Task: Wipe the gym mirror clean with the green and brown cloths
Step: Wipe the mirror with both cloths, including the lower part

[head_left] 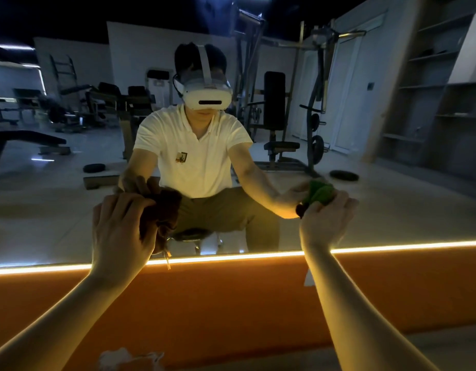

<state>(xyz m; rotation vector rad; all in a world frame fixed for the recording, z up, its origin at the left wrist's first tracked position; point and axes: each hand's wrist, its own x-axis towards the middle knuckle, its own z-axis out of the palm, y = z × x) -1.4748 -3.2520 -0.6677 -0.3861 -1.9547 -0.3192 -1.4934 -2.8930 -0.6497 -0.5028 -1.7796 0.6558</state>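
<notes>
As both arms reach forward, the two cloths are right up at the lower part of the big wall-mounted gym mirror [392, 204]. The left hand [119, 231] has its fingers curled round a dark brown, bunched-up fabric cloth [162, 212], gripping it in a loose wad. The wad meets its own reflection, so it looks pressed to the glass. A frayed tail of the brown cloth hangs down across the glowing warm-yellow light strip [231, 257] that runs along the mirror's bottom edge.

Over on the other side, the right hand [325, 223] clutches a bright green, crumpled cloth [318, 194], fingers wrapped round it from below. Only a rounded clump pokes out above the knuckles, and it too seems to touch the glass. A small dark patch sits just under the green clump; what it is, I cannot tell. The two hands are well apart, at roughly the same height.

The mirror itself looks hazy and dim, reflecting a seated person in a white polo shirt [194, 156] wearing a white headset, with dark weight machines and benches [274, 103] behind. Below the light strip sits a plain orange wall panel [231, 303]. At the very bottom edge, near the left forearm, lies a pale, crumpled white wad [124, 356], too blurred to identify.
</notes>
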